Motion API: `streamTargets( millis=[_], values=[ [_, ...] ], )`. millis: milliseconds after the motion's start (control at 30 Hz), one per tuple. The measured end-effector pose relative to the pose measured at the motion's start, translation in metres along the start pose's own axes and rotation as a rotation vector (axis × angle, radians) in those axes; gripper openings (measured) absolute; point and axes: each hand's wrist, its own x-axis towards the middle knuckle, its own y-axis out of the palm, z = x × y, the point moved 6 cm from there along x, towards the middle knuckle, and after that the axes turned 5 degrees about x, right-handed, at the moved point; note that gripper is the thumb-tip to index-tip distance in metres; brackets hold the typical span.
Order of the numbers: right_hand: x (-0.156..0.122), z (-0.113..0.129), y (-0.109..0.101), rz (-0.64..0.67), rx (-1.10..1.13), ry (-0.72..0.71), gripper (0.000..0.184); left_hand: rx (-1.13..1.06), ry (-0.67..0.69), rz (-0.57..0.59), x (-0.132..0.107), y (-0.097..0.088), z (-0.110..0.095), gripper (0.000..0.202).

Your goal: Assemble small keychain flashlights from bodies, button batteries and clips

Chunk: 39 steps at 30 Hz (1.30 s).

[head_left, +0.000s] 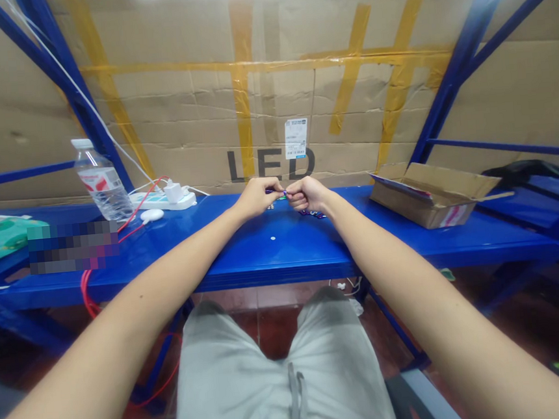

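Over the back part of the blue table [258,254], my left hand [260,197] and my right hand [308,194] meet with their fingers pinched together. Between the fingertips runs a thin purple-blue strand [284,193], too small to make out its exact kind. More of this strand, with blue, purple and white bits, hangs below my right hand onto the tabletop. Small light and green bits show just under the fingertips. A small white disc [273,239] lies on the table in front of my hands.
An open cardboard box [433,206] stands at the right. At the left are a plastic water bottle [103,182], a white power strip [164,200] with plugs, red cables [87,291] and a green packet [5,237]. A large cardboard sheet [187,113] closes off the back.
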Motion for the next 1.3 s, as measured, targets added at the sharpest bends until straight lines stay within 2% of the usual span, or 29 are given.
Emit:
streamTargets(
  millis=[133, 200, 267, 367, 467, 533, 567, 733, 867, 1000, 1067, 1133, 1200, 1300],
  values=[
    [-0.001, 0.002, 0.003, 0.021, 0.032, 0.027, 0.018, -0.018, -0.016, -0.021, 0.002, -0.002, -0.002, 0.006],
    [-0.001, 0.005, 0.005, 0.023, 0.008, -0.023, 0.019, -0.049, -0.054, -0.042, 0.005, -0.005, 0.003, 0.004],
    [-0.001, 0.01, 0.005, 0.011, -0.046, -0.121, 0.019, -0.105, -0.159, -0.072, 0.007, -0.01, 0.014, 0.006],
    [-0.001, 0.017, 0.003, -0.098, -0.229, -0.328, 0.018, -0.22, -0.399, -0.041, 0.005, -0.014, 0.037, 0.011],
    [0.0, 0.019, 0.003, -0.239, -0.549, -0.439, 0.017, -0.27, -0.474, 0.008, 0.001, -0.017, 0.05, 0.011],
    [0.003, 0.017, 0.005, -0.259, -0.666, -0.427, 0.015, -0.297, -0.422, -0.003, 0.001, -0.02, 0.051, 0.002],
    [0.004, 0.016, 0.005, -0.252, -0.659, -0.415, 0.014, -0.31, -0.384, -0.003, 0.002, -0.02, 0.049, 0.006],
    [0.01, 0.009, 0.007, -0.12, -0.387, -0.323, 0.014, -0.267, -0.193, 0.082, 0.003, -0.011, 0.035, 0.015],
    [0.01, 0.003, 0.006, -0.101, -0.304, -0.287, 0.015, -0.151, -0.148, 0.077, 0.002, -0.005, 0.029, 0.015],
    [0.009, 0.001, 0.01, -0.042, -0.217, -0.276, 0.013, -0.133, -0.204, -0.024, 0.004, -0.008, 0.034, 0.016],
    [0.009, 0.0, 0.011, -0.028, -0.22, -0.245, 0.008, -0.23, -0.295, -0.101, 0.006, -0.012, 0.043, 0.017],
    [0.009, -0.002, 0.011, -0.028, -0.257, -0.214, 0.006, -0.386, -0.417, -0.124, 0.004, -0.012, 0.054, 0.029],
    [0.008, -0.004, 0.012, -0.028, -0.33, -0.197, 0.005, -0.508, -0.509, -0.056, 0.001, -0.006, 0.061, 0.039],
    [0.006, -0.004, 0.012, -0.073, -0.476, -0.202, 0.009, -0.467, -0.498, 0.099, -0.005, 0.002, 0.061, 0.031]
  ],
)
